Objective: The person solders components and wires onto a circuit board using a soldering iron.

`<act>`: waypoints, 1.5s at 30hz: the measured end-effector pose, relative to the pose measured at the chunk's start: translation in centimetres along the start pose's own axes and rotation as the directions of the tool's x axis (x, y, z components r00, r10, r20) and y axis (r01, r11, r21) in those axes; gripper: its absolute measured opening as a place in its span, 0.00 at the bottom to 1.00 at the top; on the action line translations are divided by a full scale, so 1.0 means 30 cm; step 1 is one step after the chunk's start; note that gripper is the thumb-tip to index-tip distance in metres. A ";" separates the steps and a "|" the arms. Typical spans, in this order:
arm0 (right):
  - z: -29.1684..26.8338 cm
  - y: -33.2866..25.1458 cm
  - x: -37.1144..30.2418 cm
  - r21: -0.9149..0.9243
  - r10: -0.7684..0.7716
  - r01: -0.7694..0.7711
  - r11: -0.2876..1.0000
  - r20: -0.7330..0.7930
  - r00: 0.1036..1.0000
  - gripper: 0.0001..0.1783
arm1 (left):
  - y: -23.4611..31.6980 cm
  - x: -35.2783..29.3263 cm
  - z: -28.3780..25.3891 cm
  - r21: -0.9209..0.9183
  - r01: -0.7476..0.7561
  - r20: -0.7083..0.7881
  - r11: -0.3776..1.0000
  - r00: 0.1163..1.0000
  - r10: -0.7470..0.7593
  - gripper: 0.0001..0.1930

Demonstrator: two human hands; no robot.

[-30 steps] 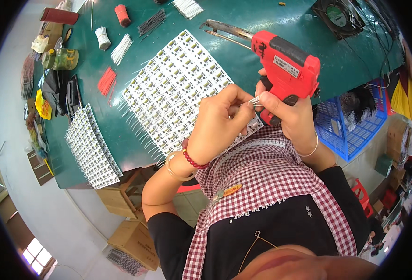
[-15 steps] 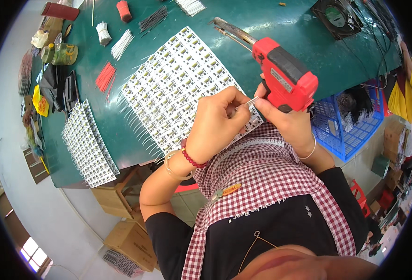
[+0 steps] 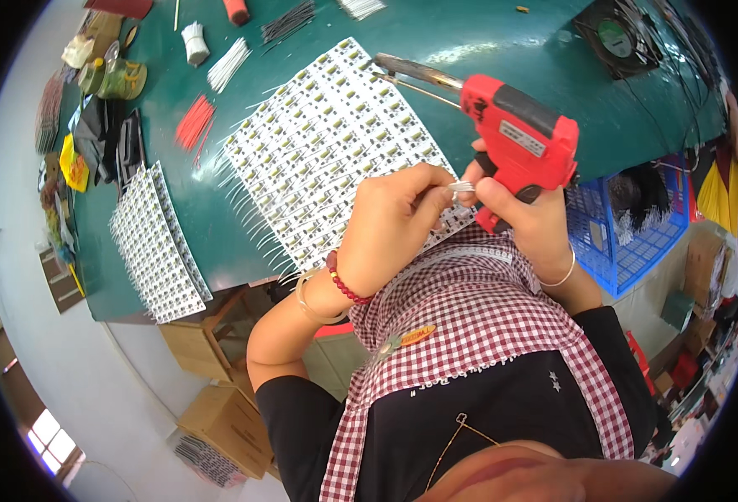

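My right hand (image 3: 530, 219) is wrapped round the grip of a red and black soldering gun (image 3: 524, 125). The gun's long metal tip points to the far left, over the table. Thumb and fingers of my left hand (image 3: 390, 213) pinch a small bunch of white wires (image 3: 463, 187), whose ends reach the right hand's fingertips. Both hands meet above the near right corner of a large white panel of small circuit boards (image 3: 327, 125). Rows of yellowish parts cover that panel, and thin white wires stick out along its left edge. The left palm is hidden.
More board panels (image 3: 156, 243) lie stacked at the left of the green table (image 3: 436, 109). Red wires (image 3: 193, 123), white wires (image 3: 229, 65) and black wires (image 3: 288, 23) lie behind. A fan (image 3: 616, 38) stands far right; a blue crate (image 3: 628, 226) sits beside the table.
The white wires between my fingers now show as a shorter, thicker bunch lying more sideways. The soldering gun sits slightly farther right, still in my right hand. The whole view has shifted a little.
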State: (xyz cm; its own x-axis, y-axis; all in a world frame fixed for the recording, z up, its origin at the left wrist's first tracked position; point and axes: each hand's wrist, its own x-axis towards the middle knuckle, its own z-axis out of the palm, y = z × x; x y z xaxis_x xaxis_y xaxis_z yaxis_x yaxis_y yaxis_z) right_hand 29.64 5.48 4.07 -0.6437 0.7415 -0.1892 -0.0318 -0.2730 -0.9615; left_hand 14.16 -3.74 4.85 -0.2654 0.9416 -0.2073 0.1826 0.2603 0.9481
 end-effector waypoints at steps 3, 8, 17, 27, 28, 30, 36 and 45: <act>-0.022 0.024 -0.010 0.032 0.009 -0.013 0.999 0.105 0.994 0.22 | -0.017 -0.033 0.015 0.055 -0.042 -0.024 0.998 0.999 0.043 0.03; -0.017 0.021 -0.039 0.009 0.062 -0.064 0.998 0.127 0.990 0.22 | -0.031 -0.076 0.011 0.072 -0.120 -0.049 0.990 0.991 0.123 0.03; -0.091 0.031 -0.042 -0.145 0.114 -0.105 0.984 0.059 0.992 0.24 | -0.211 0.025 -0.237 0.676 -0.216 -0.144 0.705 0.899 0.413 0.06; -0.125 0.115 -0.119 -0.115 0.251 -0.254 0.960 -0.041 0.967 0.14 | -0.247 0.073 -0.256 0.720 -0.416 0.055 0.555 0.832 0.552 0.13; -0.129 0.119 -0.126 -0.116 0.254 -0.257 0.959 -0.041 0.966 0.14 | -0.247 0.075 -0.256 0.711 -0.425 0.048 0.560 0.824 0.565 0.16; -0.134 0.126 -0.136 -0.179 0.257 -0.266 0.947 -0.072 0.964 0.13 | -0.247 0.078 -0.257 0.711 -0.430 0.053 0.557 0.823 0.566 0.16; -0.135 0.118 -0.142 -0.395 0.191 -0.176 0.902 -0.001 0.982 0.16 | -0.244 0.081 -0.248 0.713 -0.443 0.064 0.543 0.813 0.578 0.14; -0.139 0.121 -0.173 -0.297 0.125 -0.120 0.947 -0.003 0.992 0.12 | -0.248 0.076 -0.247 0.747 -0.429 0.104 0.508 0.830 0.548 0.09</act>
State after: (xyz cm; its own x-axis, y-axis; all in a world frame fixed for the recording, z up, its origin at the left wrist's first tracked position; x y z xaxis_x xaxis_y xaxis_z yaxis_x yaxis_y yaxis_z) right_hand 36.05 3.18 0.72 -0.6403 0.7036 -0.3081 0.2743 -0.1652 -0.9473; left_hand 5.19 -5.10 -0.90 -0.0215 0.9462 0.3229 0.9137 -0.1125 0.3906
